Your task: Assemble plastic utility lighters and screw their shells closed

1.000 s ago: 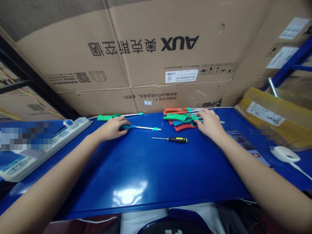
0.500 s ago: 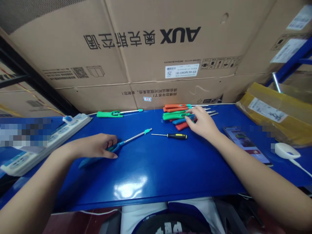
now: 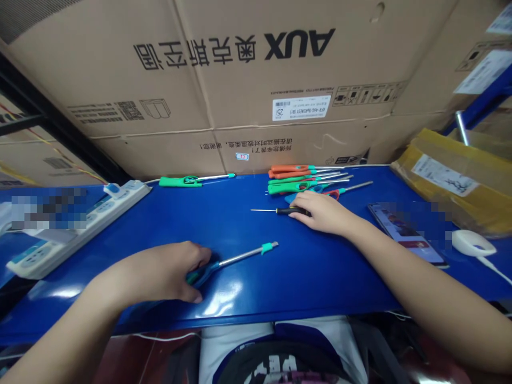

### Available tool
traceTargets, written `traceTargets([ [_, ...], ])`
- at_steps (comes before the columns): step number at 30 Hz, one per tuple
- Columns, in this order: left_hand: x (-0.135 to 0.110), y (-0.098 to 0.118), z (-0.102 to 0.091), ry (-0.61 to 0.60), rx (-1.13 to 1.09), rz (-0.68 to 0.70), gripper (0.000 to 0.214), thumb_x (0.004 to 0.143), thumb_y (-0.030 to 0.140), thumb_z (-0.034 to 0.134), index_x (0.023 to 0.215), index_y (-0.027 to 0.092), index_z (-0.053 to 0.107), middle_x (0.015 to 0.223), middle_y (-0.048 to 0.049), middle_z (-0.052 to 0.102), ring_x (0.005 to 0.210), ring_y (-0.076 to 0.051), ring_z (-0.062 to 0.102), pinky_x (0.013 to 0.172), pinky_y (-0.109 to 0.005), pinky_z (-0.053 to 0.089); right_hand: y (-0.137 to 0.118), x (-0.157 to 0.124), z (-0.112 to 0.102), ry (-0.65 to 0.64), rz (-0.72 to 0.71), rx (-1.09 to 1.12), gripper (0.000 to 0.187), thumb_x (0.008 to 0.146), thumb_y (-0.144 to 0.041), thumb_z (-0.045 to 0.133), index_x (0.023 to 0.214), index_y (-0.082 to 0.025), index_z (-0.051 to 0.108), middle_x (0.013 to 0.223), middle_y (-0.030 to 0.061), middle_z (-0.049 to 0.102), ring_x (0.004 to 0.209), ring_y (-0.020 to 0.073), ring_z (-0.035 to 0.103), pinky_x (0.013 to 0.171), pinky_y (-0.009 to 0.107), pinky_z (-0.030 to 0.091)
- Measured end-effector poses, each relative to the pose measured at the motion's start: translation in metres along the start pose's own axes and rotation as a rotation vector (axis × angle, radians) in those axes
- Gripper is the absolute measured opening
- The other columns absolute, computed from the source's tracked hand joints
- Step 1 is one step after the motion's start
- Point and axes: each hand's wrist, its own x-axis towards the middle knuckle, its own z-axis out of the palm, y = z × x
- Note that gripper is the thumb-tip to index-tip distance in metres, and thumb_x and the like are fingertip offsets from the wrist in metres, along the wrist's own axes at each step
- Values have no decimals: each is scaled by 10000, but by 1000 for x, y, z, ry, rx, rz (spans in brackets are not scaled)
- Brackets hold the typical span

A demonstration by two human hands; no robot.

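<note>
The left hand (image 3: 168, 271) grips a lighter (image 3: 240, 257) over the front of the worktop (image 3: 332, 272), tip pointing right and slightly away; the right hand (image 3: 322, 212) clasps the screwdriver (image 3: 282, 211), long axis crosswise, tip left.

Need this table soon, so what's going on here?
A person sits bare-handed at a blue table. Their left hand holds what looks like a blue stick lighter near the front edge, pointing to the right. The right hand is on the handle end of a screwdriver; whether it grips firmly is hard to tell. Just beyond, a bunch of lighters lies together, and one green lighter lies apart, farther left.
</note>
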Motion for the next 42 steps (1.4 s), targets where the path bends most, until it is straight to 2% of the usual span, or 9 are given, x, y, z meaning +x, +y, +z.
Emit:
traceTargets([
  [2,11,18,0,72,0,121,288,770,418,819,916,238,648,897,-6,693,765,-208,639,618,-294,387,0,1,2,14,0,1,229,1020,-330,531,1069,-176,693,1061,125,708,1034,298,634,883,431,502],
  [5,36,41,8,286,-6,285,371,837,440,811,1110,242,657,1099,-42,694,960,-244,677,763,-311,475,0,3,4,39,-4,13,256,1028,-324,508,1098,-172,701,1087,143,698,1055,308,626,900,453,511],
  [8,55,51,14,433,24,427,608,840,550,795,1324,243,594,1266,-91,662,1160,-310,635,958,-405,493,-1,2,0,89,-2,30,241,1012,-345,545,1093,-179,700,1089,141,684,1056,309,610,910,458,507],
  [11,61,45,11,406,2,507,715,820,554,814,1404,233,557,1338,-110,642,1210,-321,617,1034,-440,482,-6,-2,-11,160,-5,60,232,992,-395,586,1020,-193,696,1069,125,660,1037,286,594,922,436,493],
  [13,62,35,6,401,-58,519,629,846,499,805,1374,234,589,1337,-100,643,1225,-301,611,1067,-430,471,-14,-6,-19,159,-41,104,244,969,-435,626,957,-199,685,1021,95,660,1009,255,603,915,395,491],
  [16,68,22,4,392,-178,531,372,908,358,739,1250,227,672,1236,-75,670,1130,-244,648,1007,-373,501,-33,-10,-24,-53,-146,295,367,905,-546,710,1039,-206,679,1009,46,680,917,196,639,809,316,492],
  [18,75,18,8,398,-261,547,289,898,317,728,1167,215,702,1146,-58,676,1022,-211,664,927,-338,519,-45,-12,-22,-165,-161,260,439,854,-602,746,1022,-202,681,993,36,692,908,204,648,756,311,464],
  [21,85,19,18,450,-357,557,269,856,290,742,1109,200,715,1059,-43,661,912,-183,652,819,-305,516,-56,-11,-15,-218,-146,182,363,876,-532,745,984,-192,679,927,24,705,811,194,648,661,299,410],
  [42,90,28,32,555,-436,554,236,852,296,739,1075,218,739,950,-19,638,919,-189,620,857,-320,496,-52,-15,-15,-175,-286,86,262,950,-405,672,992,-159,754,918,76,736,853,235,683,710,328,483],
])
